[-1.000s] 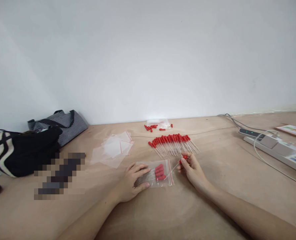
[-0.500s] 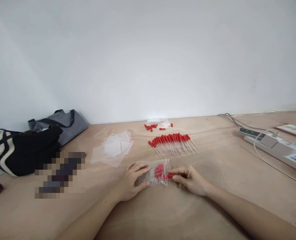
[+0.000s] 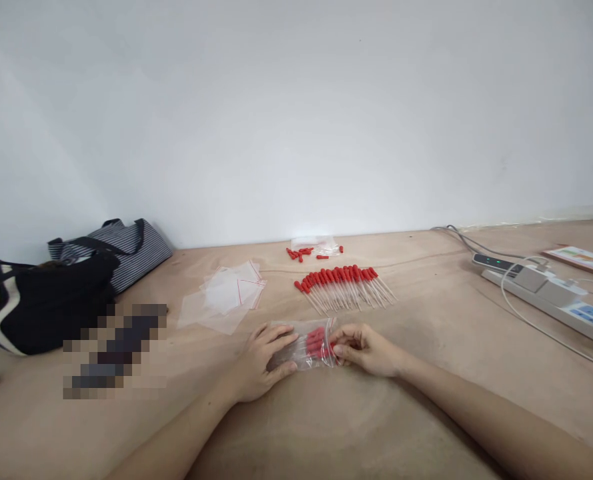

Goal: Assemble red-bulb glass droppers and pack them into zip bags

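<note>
A clear zip bag [image 3: 301, 360] lies flat on the table with several red-topped droppers [image 3: 315, 342] inside. My left hand [image 3: 269, 360] rests on the bag's left end, fingers spread. At the bag's open right edge, my right hand [image 3: 363, 349] pinches the red top of another dropper, whose clear stem is inside the bag. Behind the hands, a row of red-topped droppers [image 3: 343, 287] with thin clear stems lies side by side. To its left is a loose pile of flat clear bags [image 3: 221, 300].
Small red caps [image 3: 299, 253] lie near the wall beside a clear bag [image 3: 316, 243]. At the right are a power strip [image 3: 551, 303] with cables and a coloured card [image 3: 586, 259]. Black [image 3: 61, 307] and striped [image 3: 139, 253] bags stand left, near a blurred dark object [image 3: 121, 347].
My right hand has moved left, pushing the pinched dropper further into the bag. My left hand keeps its place on the bag. The view has shifted slightly.
</note>
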Demonstrator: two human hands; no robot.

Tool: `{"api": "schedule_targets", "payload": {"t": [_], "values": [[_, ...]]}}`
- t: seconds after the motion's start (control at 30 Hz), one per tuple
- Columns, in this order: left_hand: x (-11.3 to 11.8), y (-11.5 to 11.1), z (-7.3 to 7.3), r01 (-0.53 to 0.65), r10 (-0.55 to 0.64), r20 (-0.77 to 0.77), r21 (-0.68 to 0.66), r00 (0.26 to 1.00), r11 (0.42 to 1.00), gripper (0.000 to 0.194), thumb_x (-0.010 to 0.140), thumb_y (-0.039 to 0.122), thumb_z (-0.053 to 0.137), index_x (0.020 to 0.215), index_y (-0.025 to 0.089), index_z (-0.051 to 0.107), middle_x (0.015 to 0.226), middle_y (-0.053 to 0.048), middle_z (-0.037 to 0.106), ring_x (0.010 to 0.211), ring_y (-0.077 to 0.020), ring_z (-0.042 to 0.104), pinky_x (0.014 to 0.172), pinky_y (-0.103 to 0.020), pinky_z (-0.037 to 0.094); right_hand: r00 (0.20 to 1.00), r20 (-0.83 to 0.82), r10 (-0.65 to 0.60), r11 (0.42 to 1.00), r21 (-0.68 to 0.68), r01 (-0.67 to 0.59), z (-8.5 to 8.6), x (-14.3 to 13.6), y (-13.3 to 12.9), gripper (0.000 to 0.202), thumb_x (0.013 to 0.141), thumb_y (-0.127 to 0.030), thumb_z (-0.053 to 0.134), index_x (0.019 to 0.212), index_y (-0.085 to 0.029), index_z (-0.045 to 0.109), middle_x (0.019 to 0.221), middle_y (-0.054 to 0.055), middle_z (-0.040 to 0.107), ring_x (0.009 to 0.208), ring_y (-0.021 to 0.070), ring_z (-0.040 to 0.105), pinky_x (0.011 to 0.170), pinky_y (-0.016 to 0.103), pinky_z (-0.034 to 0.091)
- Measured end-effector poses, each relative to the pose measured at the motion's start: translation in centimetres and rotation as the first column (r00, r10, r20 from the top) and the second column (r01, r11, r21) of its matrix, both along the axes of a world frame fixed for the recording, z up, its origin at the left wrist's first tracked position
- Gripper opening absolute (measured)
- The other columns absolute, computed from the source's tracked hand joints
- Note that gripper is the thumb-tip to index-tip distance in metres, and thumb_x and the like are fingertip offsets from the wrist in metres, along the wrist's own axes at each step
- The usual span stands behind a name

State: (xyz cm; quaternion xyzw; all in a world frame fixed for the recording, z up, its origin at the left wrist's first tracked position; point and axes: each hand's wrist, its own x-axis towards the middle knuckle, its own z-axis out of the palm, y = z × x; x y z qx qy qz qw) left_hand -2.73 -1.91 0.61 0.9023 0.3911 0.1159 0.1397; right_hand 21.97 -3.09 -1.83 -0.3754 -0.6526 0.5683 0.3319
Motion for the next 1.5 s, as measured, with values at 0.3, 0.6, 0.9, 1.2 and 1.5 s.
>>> {"api": "schedule_targets", "payload": {"t": [0.3, 0.6, 0.9, 1.2, 1.5], "values": [[0.1, -0.1, 0.0, -0.002, 0.001, -0.019, -0.005, 1.000, 1.000, 0.046, 0.082, 0.042, 0.046, 0.124, 0.024, 0.042, 0.129, -0.007, 0.044, 0.120, -0.0251, 0.037, 0.103, -0.050, 0.020, 0.994, 0.085, 0.062, 0.995, 0.076, -0.069, 0.1, -0.1, -0.4, 0.018, 0.065, -0.032, 0.065, 0.069, -0.016, 0.057, 0.060, -0.003, 0.054, 0.053, 0.0073, 0.045, 0.052, 0.020, 0.035], [0.1, -0.2, -0.1, -0.022, 0.022, 0.022, 0.031, 1.000, 0.999, 0.047, 0.081, 0.040, 0.049, 0.124, 0.023, 0.042, 0.129, -0.008, 0.043, 0.118, -0.0257, 0.038, 0.100, -0.048, 0.028, 0.977, 0.131, -0.166, 0.959, 0.251, 0.130, -0.2, -1.4, -0.3, 0.010, 0.071, -0.026, 0.057, 0.067, -0.016, 0.057, 0.055, -0.004, 0.051, 0.049, 0.0065, 0.042, 0.047, 0.018, 0.031], [0.0, -0.1, -0.5, -0.031, 0.030, 0.039, 0.026, 0.999, 0.999, 0.051, 0.081, 0.040, 0.048, 0.128, 0.023, 0.038, 0.131, -0.008, 0.040, 0.119, -0.0253, 0.038, 0.097, -0.044, 0.035, 0.945, 0.199, -0.259, 0.931, 0.310, 0.190, 0.1, -1.8, -0.3, 0.011, 0.073, -0.024, 0.054, 0.065, -0.016, 0.055, 0.052, -0.004, 0.052, 0.047, 0.0065, 0.043, 0.047, 0.018, 0.032], [-0.4, 0.1, -1.0, -0.022, 0.021, 0.023, 0.043, 1.000, 0.999, 0.046, 0.086, 0.037, 0.040, 0.130, 0.023, 0.035, 0.134, -0.007, 0.038, 0.121, -0.0243, 0.036, 0.098, -0.044, 0.034, 0.983, 0.121, -0.142, 0.957, 0.271, 0.105, -0.6, -1.9, 0.0, 0.012, 0.068, -0.021, 0.059, 0.060, -0.016, 0.051, 0.053, -0.005, 0.048, 0.048, 0.0057, 0.041, 0.045, 0.017, 0.030], [-0.1, 0.1, -0.8, -0.053, 0.056, -0.081, 0.028, 0.995, 0.998, 0.041, 0.091, 0.035, 0.028, 0.130, 0.026, 0.034, 0.138, -0.004, 0.031, 0.127, -0.0227, 0.027, 0.101, -0.044, 0.029, 0.978, 0.137, -0.158, 0.933, 0.345, 0.102, -0.5, -1.6, 0.0, 0.012, 0.072, -0.026, 0.058, 0.068, -0.017, 0.065, 0.065, 0.000, 0.055, 0.054, 0.0072, 0.045, 0.050, 0.018, 0.035]]}}
